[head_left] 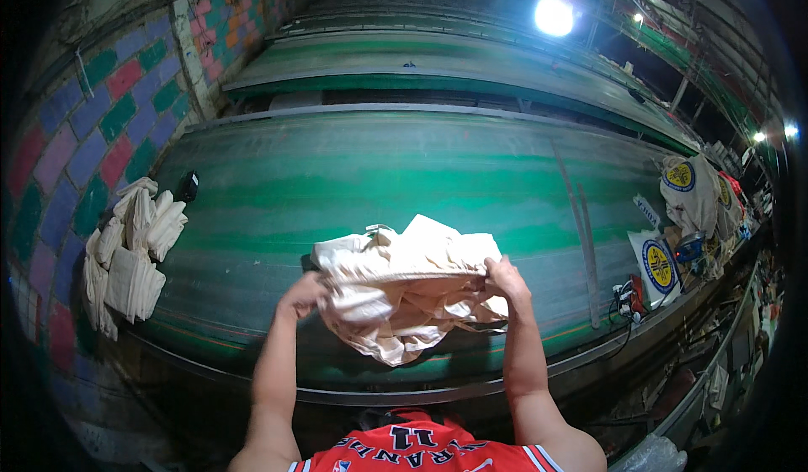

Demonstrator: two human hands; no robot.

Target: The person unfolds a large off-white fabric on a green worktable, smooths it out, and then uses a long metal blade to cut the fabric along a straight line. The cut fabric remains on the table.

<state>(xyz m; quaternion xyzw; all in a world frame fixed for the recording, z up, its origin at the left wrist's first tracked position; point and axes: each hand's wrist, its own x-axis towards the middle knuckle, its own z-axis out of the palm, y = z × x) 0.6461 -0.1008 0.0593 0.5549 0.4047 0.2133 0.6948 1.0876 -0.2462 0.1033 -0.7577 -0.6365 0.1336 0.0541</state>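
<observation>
Right grip [502,275] pinches the right edge of a crumpled cream fabric bundle [404,257]; left grip [307,293], blurred at its left edge, I cannot tell. Bundle located between both, over the long green-and-grey counter [404,169].

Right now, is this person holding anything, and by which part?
Yes, a bunched cream cloth. The right hand grips its right edge; the left hand is at its left edge, too blurred to tell whether it grips.
</observation>
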